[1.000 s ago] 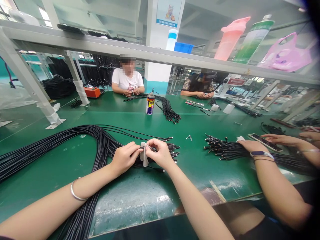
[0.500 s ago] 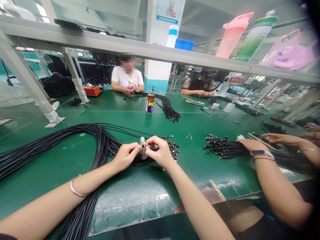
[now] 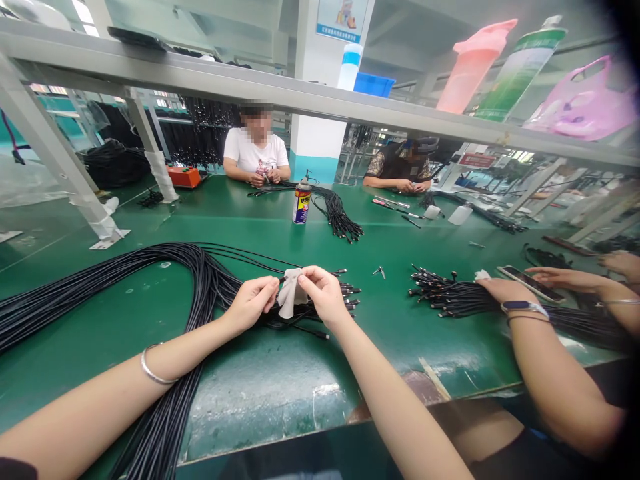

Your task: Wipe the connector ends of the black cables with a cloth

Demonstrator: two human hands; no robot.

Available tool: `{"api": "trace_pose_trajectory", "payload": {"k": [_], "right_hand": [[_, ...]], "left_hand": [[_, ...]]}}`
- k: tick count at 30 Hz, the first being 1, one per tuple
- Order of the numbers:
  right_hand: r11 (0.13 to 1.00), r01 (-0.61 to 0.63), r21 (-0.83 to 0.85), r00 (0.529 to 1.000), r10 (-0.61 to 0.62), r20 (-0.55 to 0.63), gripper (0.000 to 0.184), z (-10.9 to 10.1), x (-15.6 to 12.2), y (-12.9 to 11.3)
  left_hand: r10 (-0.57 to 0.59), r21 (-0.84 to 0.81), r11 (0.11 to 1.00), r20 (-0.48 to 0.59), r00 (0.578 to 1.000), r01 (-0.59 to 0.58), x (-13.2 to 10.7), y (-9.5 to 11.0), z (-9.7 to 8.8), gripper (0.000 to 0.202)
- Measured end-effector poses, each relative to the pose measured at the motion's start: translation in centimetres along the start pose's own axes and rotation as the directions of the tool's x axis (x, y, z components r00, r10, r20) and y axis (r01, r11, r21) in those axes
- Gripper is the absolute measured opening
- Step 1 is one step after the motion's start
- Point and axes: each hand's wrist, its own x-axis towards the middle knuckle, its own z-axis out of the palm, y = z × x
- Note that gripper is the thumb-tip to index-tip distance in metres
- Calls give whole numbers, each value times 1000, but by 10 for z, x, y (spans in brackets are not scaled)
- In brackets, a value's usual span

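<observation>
- head view across a green workbench [image 3: 260, 387], with 12 o'clock straight ahead.
- the left hand [image 3: 249, 305] and right hand [image 3: 325, 297] meet mid-view, their fingers closed narrow, pinching a white cloth [image 3: 290, 293] at the black cable bundle [image 3: 200, 280].
- the bundle runs from a long loop at 9 o'clock under the hands, and its metal-tipped connector ends [image 3: 351, 293] fan out at 3 o'clock, just past the right hand.
- how far along: most of the loop lies loose and untouched; only the part between the hands meets the cloth.
- at 3 o'clock, a co-worker's hand [image 3: 505, 290] rests on a second, shorter-looking cable bunch [image 3: 450, 297], just beside a phone [image 3: 530, 282].
- at 12 o'clock, a spray can [image 3: 302, 203] stands near a third cable bunch [image 3: 340, 219], with two seated co-workers [image 3: 256, 152] [image 3: 400, 170] beyond.
</observation>
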Motion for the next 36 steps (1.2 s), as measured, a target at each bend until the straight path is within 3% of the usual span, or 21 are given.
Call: {"api": "trace_pose_trajectory", "payload": {"k": [4,13,16,20,23,25,26,30,34,36], "right_hand": [[1000,-20,-8,999,20,25,26,-2,1,0],[999,-50,21,997,49,51,26,5,-1,3],[998,-63,13,998,62,8,22,2,1,6],[952,-113,285,986,142,-84,24,-6,7,10],[851,-98,517,966,205,-155,24,-13,14,11],[797,-99,596,951,253,-180,19,-16,17,10],[772,-113,626,944,280,-175,17,-17,18,9],[697,-214,684,925,370,-87,15,-13,16,4],[691,-318,649,922,383,44,18,-5,10,2],[698,-361,618,920,374,115,19,-2,7,1]], "left_hand": [[-20,-47,999,-30,999,18,2,-3,-1,46],[-49,-35,998,99,994,53,-1,-3,2,46],[-45,-9,999,105,993,46,-1,-1,2,44],[-4,158,987,78,997,-8,-2,2,1,43],[88,364,916,228,970,-168,-5,2,1,35],[147,415,877,250,957,-243,-5,-1,0,46],[165,413,880,200,966,-235,-5,-3,0,54],[93,289,955,-54,994,-74,3,-8,0,70],[-119,-20,993,-41,992,118,10,1,5,58],[-164,-136,979,-74,984,153,11,8,6,47]]}}
